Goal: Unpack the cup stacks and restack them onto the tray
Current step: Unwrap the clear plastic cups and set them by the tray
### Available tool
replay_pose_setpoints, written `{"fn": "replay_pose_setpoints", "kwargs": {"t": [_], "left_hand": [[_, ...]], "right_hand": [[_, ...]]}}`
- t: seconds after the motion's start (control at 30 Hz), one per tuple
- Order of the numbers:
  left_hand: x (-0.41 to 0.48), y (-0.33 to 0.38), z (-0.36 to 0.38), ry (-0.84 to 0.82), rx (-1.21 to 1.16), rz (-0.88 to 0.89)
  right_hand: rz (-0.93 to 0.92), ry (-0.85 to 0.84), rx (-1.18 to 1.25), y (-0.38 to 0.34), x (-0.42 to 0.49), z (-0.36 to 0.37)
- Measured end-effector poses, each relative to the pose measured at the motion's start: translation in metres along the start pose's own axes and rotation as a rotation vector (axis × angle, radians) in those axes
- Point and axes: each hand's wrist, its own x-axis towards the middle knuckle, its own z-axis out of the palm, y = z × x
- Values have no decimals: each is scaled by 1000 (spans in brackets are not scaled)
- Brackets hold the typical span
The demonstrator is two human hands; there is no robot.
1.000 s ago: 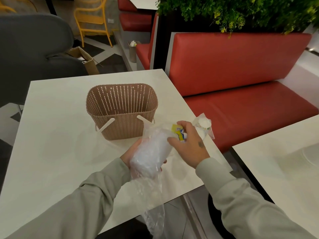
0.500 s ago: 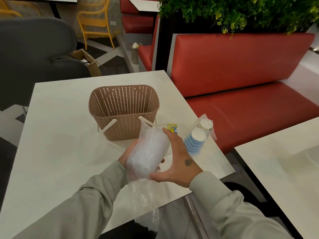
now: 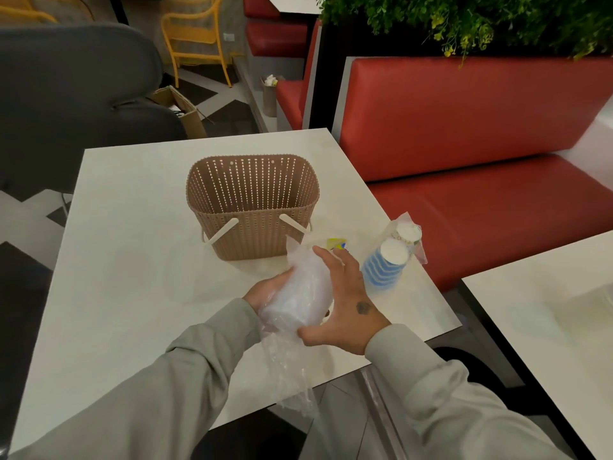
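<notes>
Head view, my left hand (image 3: 267, 292) and right hand (image 3: 349, 307) both gripping the bagged cup stack (image 3: 302, 288), basket (image 3: 251, 238) just behind.

— How much of your left hand (image 3: 265, 295) shows?
— Only the heel and wrist. The fingers sit behind the wrapped stack of clear cups (image 3: 300, 290), so you can't tell how they lie. The cups blur together, too, so you can't count them.
— The yellow and blue thing (image 3: 335, 244)?
— Your right hand (image 3: 346, 303) covers its near part, and the print is too small to read.
— The basket (image 3: 252, 207)?
— Its near wall hides the bottom.
— The other bench (image 3: 547, 327)?
— Cut off by the right edge. You can't identify the blurred pale shape (image 3: 602, 295) on it.
</notes>
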Motion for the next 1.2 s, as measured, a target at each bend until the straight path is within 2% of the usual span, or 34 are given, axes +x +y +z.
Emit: {"fn": "replay_pose_setpoints", "kwargs": {"t": [0.1,0.2,0.43,0.63,0.9,1.2], "left_hand": [[4,-6,7,-2,-34,72],[7,-12,10,-9,-50,68],[14,-13,13,58,41,146],[25,-19,6,192,0,66],[19,-21,9,161,-141,84],[17,-20,5,209,86,189]], "right_hand": [[14,-15,-20,-2,-1,3],[45,-7,-21,-3,-1,4],[37,32,11,-1,-6,5],[26,59,13,4,-9,7],[4,94,86,2,-15,4],[-20,95,121,-3,-18,1]]}}
